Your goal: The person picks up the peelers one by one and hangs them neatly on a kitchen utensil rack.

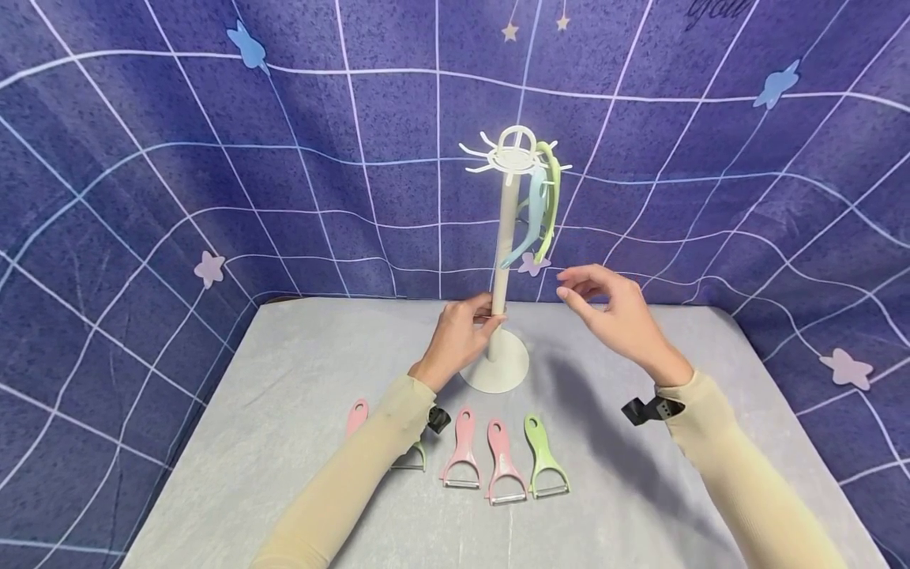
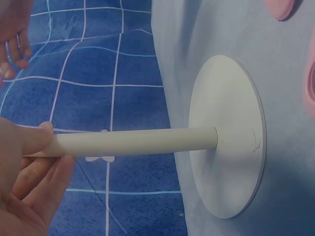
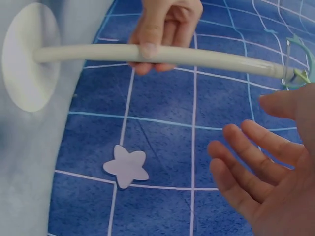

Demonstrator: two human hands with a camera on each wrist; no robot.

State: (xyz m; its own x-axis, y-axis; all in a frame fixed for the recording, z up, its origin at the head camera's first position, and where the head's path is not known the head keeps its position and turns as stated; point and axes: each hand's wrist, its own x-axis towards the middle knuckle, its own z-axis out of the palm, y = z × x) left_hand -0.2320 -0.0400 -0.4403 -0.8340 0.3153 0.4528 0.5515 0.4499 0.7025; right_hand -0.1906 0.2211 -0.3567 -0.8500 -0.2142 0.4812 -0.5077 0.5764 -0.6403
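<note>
A white stand with a round base, a slim pole and a ring of hooks stands on the table. My left hand grips the lower pole between thumb and fingers. From the hooks on the right side hang a light blue peeler and a green peeler. My right hand is held in the air to the right of the pole, below the hung peelers. Its fingers are loosely bent, with nothing between them, as the right wrist view also shows.
In front of the base lie two pink peelers and a green peeler. Left of them, another pink handle and a peeler blade are partly hidden by my left sleeve. A blue patterned cloth surrounds the grey table.
</note>
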